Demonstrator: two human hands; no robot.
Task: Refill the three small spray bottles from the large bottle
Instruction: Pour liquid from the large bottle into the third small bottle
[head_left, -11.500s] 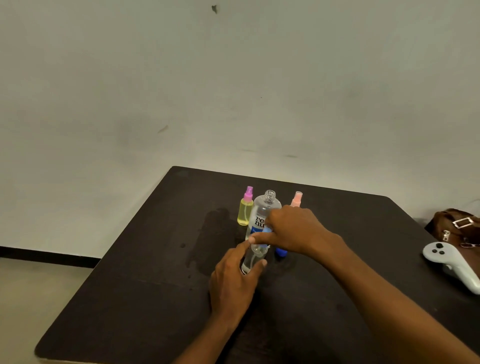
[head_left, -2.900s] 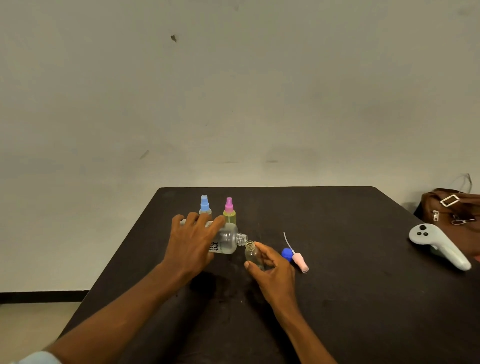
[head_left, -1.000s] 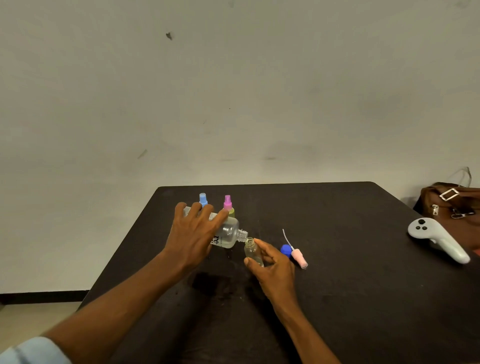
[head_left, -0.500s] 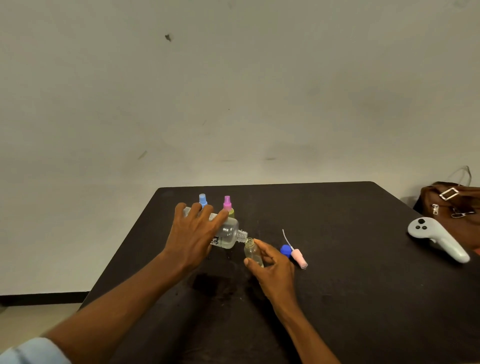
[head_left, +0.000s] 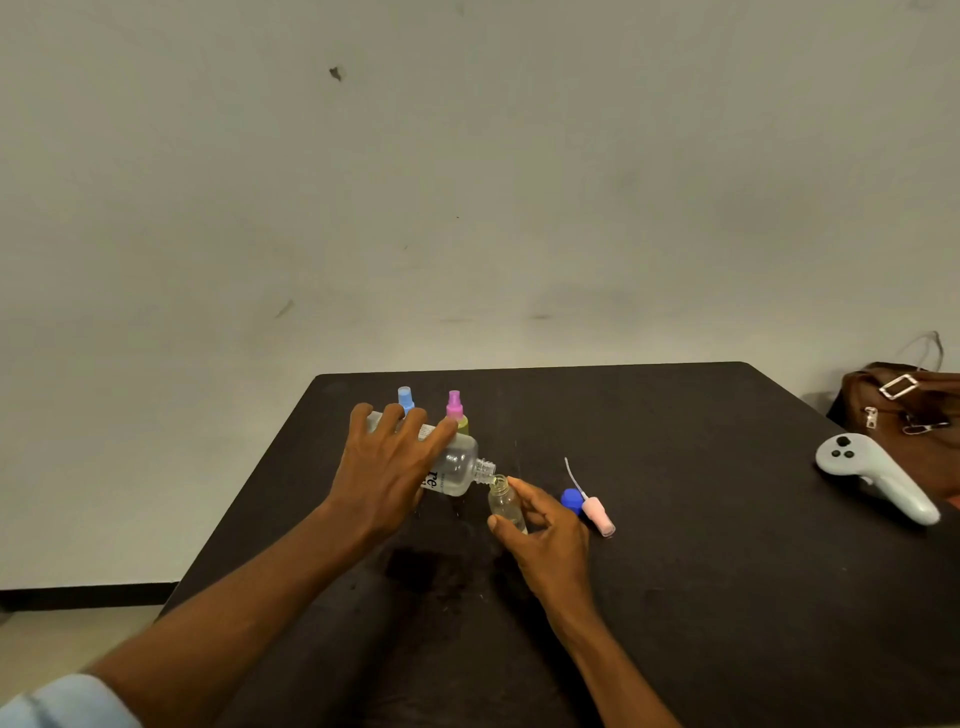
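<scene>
My left hand (head_left: 387, 467) grips the large clear bottle (head_left: 457, 467), tipped on its side with its open neck pointing right and down. The neck sits over the mouth of a small uncapped clear bottle (head_left: 503, 506), which my right hand (head_left: 545, 535) holds tilted on the black table (head_left: 701, 571). Behind my left hand stand two small spray bottles, one with a blue top (head_left: 405, 400) and one with a pink top (head_left: 455, 410). A pale pink spray head with its tube (head_left: 597, 512) and a blue cap (head_left: 570, 500) lie to the right of my right hand.
A white hand controller (head_left: 872, 475) lies near the table's right edge, next to a brown bag (head_left: 904, 410). A dark wet patch (head_left: 431, 566) marks the table in front of my hands. A plain wall rises behind the table.
Over the last second almost nothing moved; the large bottle stays tipped at the small bottle's mouth. Much earlier the large bottle stood upright and my hands worked on a small bottle.
</scene>
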